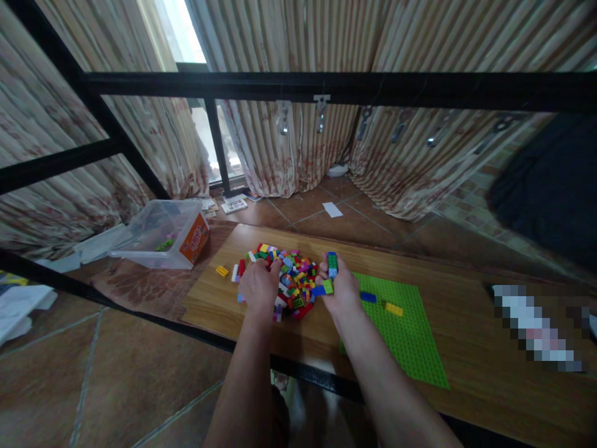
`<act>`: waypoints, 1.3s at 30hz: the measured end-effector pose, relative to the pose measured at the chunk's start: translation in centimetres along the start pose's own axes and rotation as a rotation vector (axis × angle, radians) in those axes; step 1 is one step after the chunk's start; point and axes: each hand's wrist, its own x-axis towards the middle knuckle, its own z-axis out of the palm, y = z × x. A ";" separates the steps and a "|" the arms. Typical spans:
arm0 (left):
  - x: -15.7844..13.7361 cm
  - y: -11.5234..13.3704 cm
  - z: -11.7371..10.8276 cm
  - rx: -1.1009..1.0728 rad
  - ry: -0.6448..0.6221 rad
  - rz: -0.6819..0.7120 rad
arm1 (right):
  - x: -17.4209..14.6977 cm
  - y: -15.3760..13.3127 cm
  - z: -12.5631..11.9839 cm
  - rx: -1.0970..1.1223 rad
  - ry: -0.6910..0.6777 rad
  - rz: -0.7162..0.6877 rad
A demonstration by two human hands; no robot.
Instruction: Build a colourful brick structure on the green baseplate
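A heap of small multicoloured building bricks (297, 283) lies on the wooden table. My left hand (259, 286) is at the heap's left side, palm down, with its fingers bent in among the bricks. Whatever sits between those fingertips is hidden. My right hand (345, 287) is closed around several building bricks, just right of the heap. A green and blue upright stack (332, 264) shows at its fingers, and a blue and lime piece (323, 288) pokes out lower down. Beside that hand lies a green baseplate (410, 336) bearing a blue brick (368, 297) and a yellow brick (394, 309).
One yellow brick (222, 271) lies apart, left of the heap. A clear plastic bin (153, 249) with an orange label stands beyond the table's left end. A black metal bar (298, 84) crosses in front of the curtains. A blurred-out item (536, 326) lies at the right.
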 end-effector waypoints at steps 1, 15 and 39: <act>0.1 -0.1 -0.1 -0.005 0.010 -0.004 | -0.1 -0.2 0.0 0.006 0.002 0.007; -4.9 4.4 0.0 -1.027 -0.659 0.120 | -0.2 -0.9 0.1 0.094 -0.156 -0.060; -3.5 3.4 0.0 -1.191 -0.508 0.054 | -1.5 0.0 -1.2 -0.330 -0.189 -0.238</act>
